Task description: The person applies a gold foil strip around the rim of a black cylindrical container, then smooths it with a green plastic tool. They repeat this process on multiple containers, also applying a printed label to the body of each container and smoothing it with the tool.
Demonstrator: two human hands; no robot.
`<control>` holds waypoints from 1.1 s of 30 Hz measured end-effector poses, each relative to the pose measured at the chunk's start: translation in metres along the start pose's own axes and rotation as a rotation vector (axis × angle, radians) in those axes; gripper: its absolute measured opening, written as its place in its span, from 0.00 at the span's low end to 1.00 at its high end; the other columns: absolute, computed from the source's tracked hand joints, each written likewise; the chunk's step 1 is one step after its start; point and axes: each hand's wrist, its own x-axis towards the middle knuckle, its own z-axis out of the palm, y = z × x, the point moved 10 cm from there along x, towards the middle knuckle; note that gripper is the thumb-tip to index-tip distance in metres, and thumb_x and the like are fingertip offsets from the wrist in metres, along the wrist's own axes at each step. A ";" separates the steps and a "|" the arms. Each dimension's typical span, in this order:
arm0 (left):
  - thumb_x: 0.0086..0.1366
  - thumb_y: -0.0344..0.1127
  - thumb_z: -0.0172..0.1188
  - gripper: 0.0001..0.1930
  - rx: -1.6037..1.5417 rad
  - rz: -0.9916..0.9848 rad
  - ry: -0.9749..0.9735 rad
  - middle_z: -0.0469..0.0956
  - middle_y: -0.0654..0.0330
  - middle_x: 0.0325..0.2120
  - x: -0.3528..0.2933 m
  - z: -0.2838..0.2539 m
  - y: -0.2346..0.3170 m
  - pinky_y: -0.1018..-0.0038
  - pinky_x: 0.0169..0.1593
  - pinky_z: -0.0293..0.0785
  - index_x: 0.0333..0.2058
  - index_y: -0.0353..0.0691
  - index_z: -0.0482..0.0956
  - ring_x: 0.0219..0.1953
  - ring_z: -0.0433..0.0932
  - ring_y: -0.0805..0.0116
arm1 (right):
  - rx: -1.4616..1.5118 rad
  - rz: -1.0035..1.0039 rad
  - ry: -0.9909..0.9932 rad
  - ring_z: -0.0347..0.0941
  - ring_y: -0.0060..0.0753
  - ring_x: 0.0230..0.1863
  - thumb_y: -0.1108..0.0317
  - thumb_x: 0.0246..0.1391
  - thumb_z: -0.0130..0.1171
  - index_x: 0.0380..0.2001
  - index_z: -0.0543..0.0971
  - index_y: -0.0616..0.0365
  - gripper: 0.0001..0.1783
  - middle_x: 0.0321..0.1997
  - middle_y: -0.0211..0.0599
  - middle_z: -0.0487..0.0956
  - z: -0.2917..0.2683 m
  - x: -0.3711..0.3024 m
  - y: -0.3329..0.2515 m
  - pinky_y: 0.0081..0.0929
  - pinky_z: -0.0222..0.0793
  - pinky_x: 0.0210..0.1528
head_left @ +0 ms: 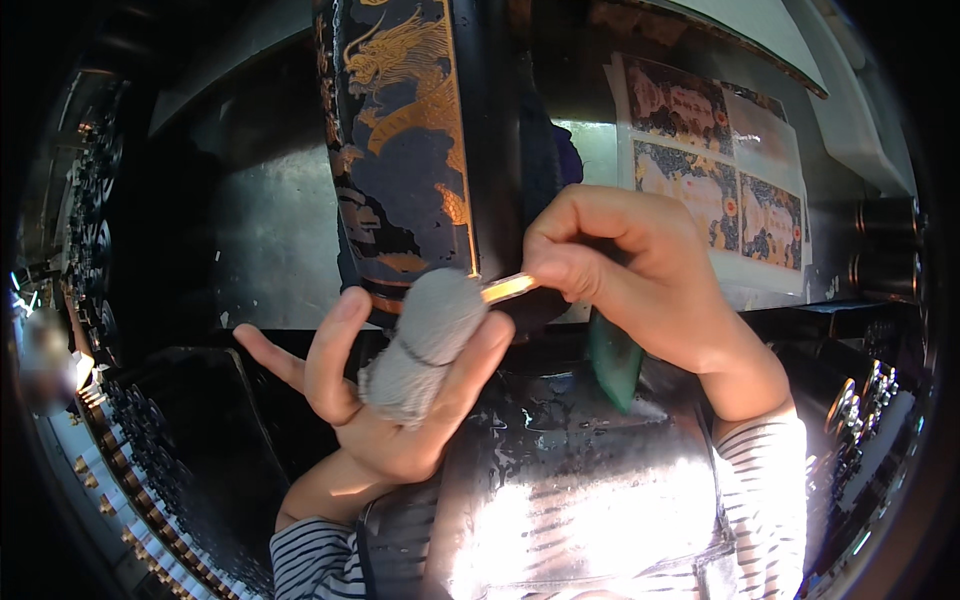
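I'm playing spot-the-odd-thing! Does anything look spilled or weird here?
Maybe the shiny cover over the person's lap: it has streaks and blotches, as if wet, but bright glare makes that hard to tell. The grey cloth looks funny too, bunched over fingers of the left hand. Nothing looks clearly broken.

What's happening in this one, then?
A person's right hand pinches a narrow, gold-coloured strip, while the left hand bears a bunched grey cloth, other fingers spread. Both are at the near end of a dark piece with a gold dragon pattern. The strip's other end meets the cloth; whether it touches the piece is unclear. A picture sheet lies beyond, to the right.
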 end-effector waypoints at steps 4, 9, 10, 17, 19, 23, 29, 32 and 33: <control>0.54 0.36 0.67 0.21 -0.035 0.149 0.199 0.70 0.58 0.48 0.024 0.000 0.020 0.39 0.67 0.32 0.49 0.56 0.79 0.59 0.60 0.56 | 0.064 -0.068 0.048 0.68 0.17 0.23 0.67 0.57 0.59 0.31 0.77 0.64 0.10 0.20 0.30 0.74 -0.007 -0.005 0.001 0.17 0.63 0.26; 0.54 0.48 0.65 0.44 -0.328 -0.206 0.111 0.60 0.44 0.62 0.038 0.012 -0.043 0.46 0.67 0.40 0.62 0.27 0.57 0.63 0.60 0.45 | -0.001 -0.009 0.018 0.67 0.15 0.22 0.67 0.54 0.62 0.27 0.77 0.63 0.09 0.20 0.28 0.75 -0.003 -0.003 0.000 0.16 0.60 0.24; 0.53 0.54 0.64 0.45 -0.469 -0.260 0.123 0.61 0.44 0.62 0.027 0.020 -0.053 0.40 0.65 0.36 0.61 0.27 0.59 0.61 0.64 0.46 | 0.013 0.002 0.003 0.66 0.14 0.22 0.67 0.53 0.63 0.26 0.77 0.62 0.10 0.20 0.28 0.75 0.000 0.000 -0.001 0.15 0.60 0.24; 0.62 0.32 0.59 0.26 -0.386 -0.219 0.096 0.73 0.50 0.52 -0.013 0.006 -0.035 0.36 0.64 0.35 0.59 0.47 0.68 0.61 0.65 0.49 | 0.032 -0.096 -0.009 0.66 0.13 0.22 0.67 0.53 0.64 0.26 0.76 0.62 0.10 0.21 0.26 0.74 0.004 0.001 -0.007 0.14 0.60 0.24; 0.60 0.31 0.61 0.24 -0.260 -0.121 0.084 0.72 0.54 0.50 -0.005 -0.003 -0.017 0.33 0.64 0.34 0.56 0.57 0.72 0.63 0.61 0.51 | 0.084 -0.050 -0.005 0.66 0.14 0.23 0.67 0.55 0.62 0.27 0.77 0.63 0.10 0.21 0.27 0.74 0.004 0.001 -0.003 0.14 0.61 0.25; 0.58 0.30 0.63 0.22 -0.021 0.100 0.056 0.61 0.53 0.57 0.015 0.001 0.009 0.35 0.65 0.36 0.51 0.57 0.76 0.64 0.55 0.51 | 0.168 -0.017 0.022 0.67 0.16 0.25 0.67 0.58 0.58 0.30 0.78 0.64 0.10 0.22 0.28 0.75 -0.001 -0.002 0.002 0.15 0.62 0.27; 0.52 0.30 0.67 0.39 -0.470 -0.150 0.148 0.61 0.46 0.61 0.037 0.012 -0.038 0.52 0.67 0.46 0.62 0.33 0.58 0.63 0.60 0.48 | 0.004 0.016 0.006 0.66 0.15 0.23 0.67 0.55 0.62 0.28 0.77 0.64 0.10 0.21 0.28 0.74 -0.002 -0.004 -0.003 0.16 0.61 0.25; 0.58 0.37 0.63 0.36 -0.589 -0.349 0.132 0.71 0.46 0.54 0.021 0.026 -0.059 0.45 0.66 0.42 0.61 0.27 0.59 0.57 0.71 0.52 | 0.045 0.059 -0.045 0.65 0.10 0.24 0.68 0.50 0.67 0.24 0.75 0.62 0.11 0.23 0.23 0.73 0.007 0.002 -0.006 0.11 0.59 0.26; 0.59 0.35 0.62 0.35 -0.525 -0.351 0.078 0.71 0.45 0.54 0.005 0.031 -0.064 0.45 0.66 0.41 0.61 0.26 0.58 0.57 0.71 0.52 | 0.008 0.031 -0.045 0.65 0.10 0.24 0.67 0.49 0.68 0.24 0.75 0.61 0.12 0.23 0.23 0.73 0.008 0.003 -0.009 0.11 0.59 0.26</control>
